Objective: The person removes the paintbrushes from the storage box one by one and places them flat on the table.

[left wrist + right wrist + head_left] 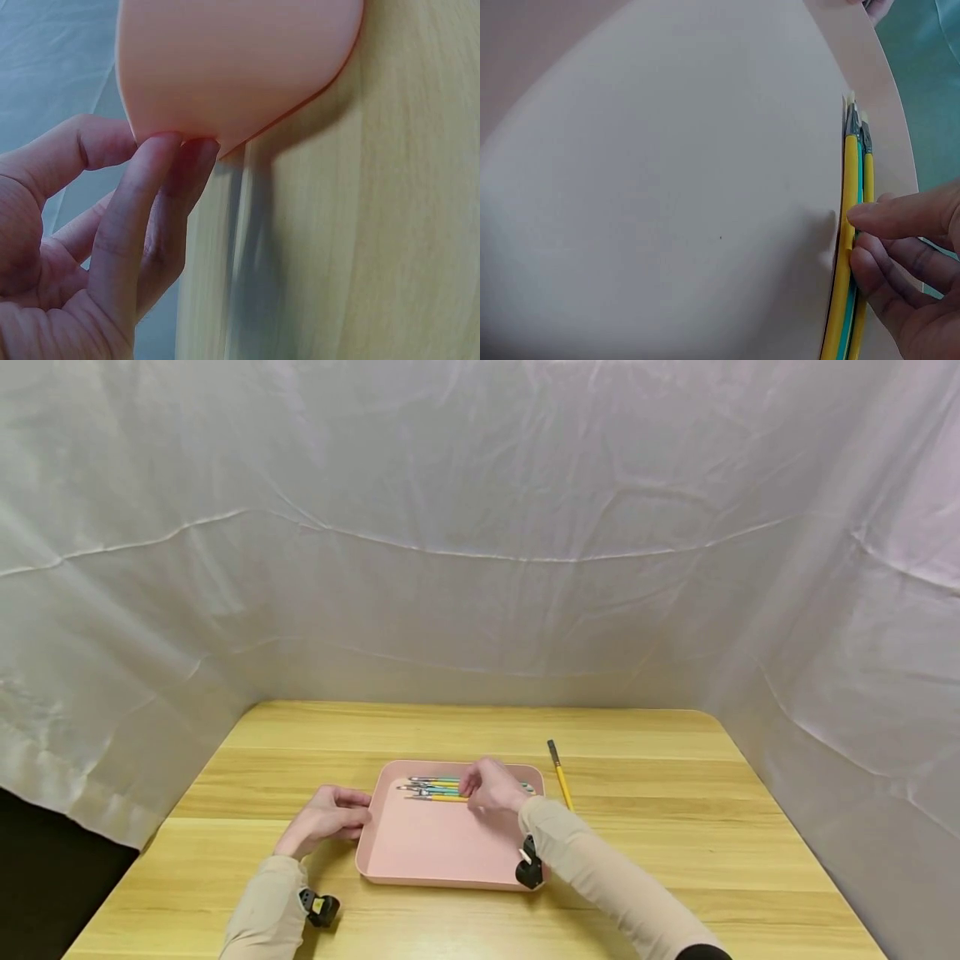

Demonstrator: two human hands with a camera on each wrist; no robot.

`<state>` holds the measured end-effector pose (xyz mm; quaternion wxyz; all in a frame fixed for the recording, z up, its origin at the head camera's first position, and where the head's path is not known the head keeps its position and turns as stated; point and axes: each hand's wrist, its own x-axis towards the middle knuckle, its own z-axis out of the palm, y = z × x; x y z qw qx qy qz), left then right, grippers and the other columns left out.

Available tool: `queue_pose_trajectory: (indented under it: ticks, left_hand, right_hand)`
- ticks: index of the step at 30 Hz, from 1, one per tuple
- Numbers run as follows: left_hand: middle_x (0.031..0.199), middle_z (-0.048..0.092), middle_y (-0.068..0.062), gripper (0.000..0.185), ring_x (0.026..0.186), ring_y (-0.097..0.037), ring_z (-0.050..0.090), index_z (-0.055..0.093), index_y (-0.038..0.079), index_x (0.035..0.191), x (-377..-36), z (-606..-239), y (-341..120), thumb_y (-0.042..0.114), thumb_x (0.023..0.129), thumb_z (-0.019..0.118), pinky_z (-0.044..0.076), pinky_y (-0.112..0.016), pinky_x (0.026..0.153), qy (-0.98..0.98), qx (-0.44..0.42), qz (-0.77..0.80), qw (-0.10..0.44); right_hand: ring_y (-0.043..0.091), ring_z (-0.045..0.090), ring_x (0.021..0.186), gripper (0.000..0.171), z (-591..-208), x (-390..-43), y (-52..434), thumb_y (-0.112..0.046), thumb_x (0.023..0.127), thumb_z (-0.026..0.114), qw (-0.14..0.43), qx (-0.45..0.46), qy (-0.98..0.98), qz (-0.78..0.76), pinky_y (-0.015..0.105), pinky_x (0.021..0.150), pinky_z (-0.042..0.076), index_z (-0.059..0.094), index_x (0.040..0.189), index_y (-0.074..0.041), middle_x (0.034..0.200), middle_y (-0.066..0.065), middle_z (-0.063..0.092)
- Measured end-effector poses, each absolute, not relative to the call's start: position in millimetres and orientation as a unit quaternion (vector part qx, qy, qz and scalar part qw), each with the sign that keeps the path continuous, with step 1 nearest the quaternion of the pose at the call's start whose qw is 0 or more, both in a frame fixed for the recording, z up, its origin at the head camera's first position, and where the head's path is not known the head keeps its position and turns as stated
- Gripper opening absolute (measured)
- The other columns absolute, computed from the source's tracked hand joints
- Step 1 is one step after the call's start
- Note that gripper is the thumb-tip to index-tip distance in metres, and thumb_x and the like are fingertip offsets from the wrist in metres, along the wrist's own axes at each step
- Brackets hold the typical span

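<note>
The brushes (438, 789) lie bunched at the far end of the pink tray (435, 847), and your right hand (491, 785) pinches one there. Your left hand (326, 818) presses relaxed fingertips against the tray's left rim. One more yellow brush (559, 774) lies on the tabletop (675, 827) just beside the tray.

Pink tray (442, 852) on a pale wood-grain tabletop (675, 827); yellow and teal brushes (438, 789) inside, one yellow brush (560, 777) beside it.
</note>
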<state>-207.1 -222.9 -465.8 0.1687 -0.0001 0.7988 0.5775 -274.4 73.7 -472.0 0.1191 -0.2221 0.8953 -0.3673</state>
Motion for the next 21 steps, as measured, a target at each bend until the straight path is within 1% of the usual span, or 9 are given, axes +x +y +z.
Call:
queue_pose_trajectory:
  ticks: [8, 12, 16, 21]
  left_hand:
    - [0.098, 0.073, -0.012, 0.042, 0.079, -0.010, 0.067, 0.056, -0.021, 0.124, -206.2, -466.3, -221.7, -0.001, 0.088, 0.065, 0.062, -0.024, 0.069, 0.795, -0.004, 0.583, 0.170]
    - [0.098, 0.072, -0.012, 0.042, 0.078, -0.009, 0.067, 0.056, -0.021, 0.124, -205.2, -466.2, -221.0, -0.002, 0.088, 0.065, 0.062, -0.023, 0.068, 0.794, -0.009, 0.584, 0.170]
    - [0.096, 0.072, -0.011, 0.042, 0.077, -0.009, 0.066, 0.056, -0.021, 0.124, -205.2, -465.9, -221.1, -0.001, 0.088, 0.066, 0.062, -0.023, 0.068, 0.794, -0.011, 0.584, 0.168]
    - [0.096, 0.072, -0.010, 0.042, 0.077, -0.008, 0.066, 0.056, -0.021, 0.124, -206.4, -466.6, -221.4, -0.001, 0.088, 0.066, 0.062, -0.024, 0.068, 0.794, -0.012, 0.584, 0.167]
  right_hand:
    - [0.009, 0.055, 0.062, 0.016, -474.5, -271.7, 74.4, 0.013, 0.074, 0.073, 0.116, -0.204, 0.901, -0.365, 0.017, 0.056, 0.046, 0.072, 0.080, -0.002, 0.070, 0.002, 0.066]
    - [0.008, 0.054, 0.063, 0.016, -475.8, -272.2, 73.8, 0.011, 0.075, 0.074, 0.112, -0.212, 0.907, -0.345, 0.017, 0.057, 0.045, 0.073, 0.080, -0.003, 0.070, 0.001, 0.066]
    - [0.008, 0.054, 0.064, 0.017, -474.4, -272.3, 73.6, 0.012, 0.073, 0.072, 0.109, -0.226, 0.910, -0.330, 0.017, 0.060, 0.046, 0.073, 0.081, -0.003, 0.073, 0.005, 0.069]
    - [0.008, 0.054, 0.065, 0.020, -472.7, -272.6, 73.2, 0.012, 0.071, 0.071, 0.111, -0.236, 0.913, -0.314, 0.019, 0.064, 0.046, 0.073, 0.081, -0.005, 0.071, 0.001, 0.068]
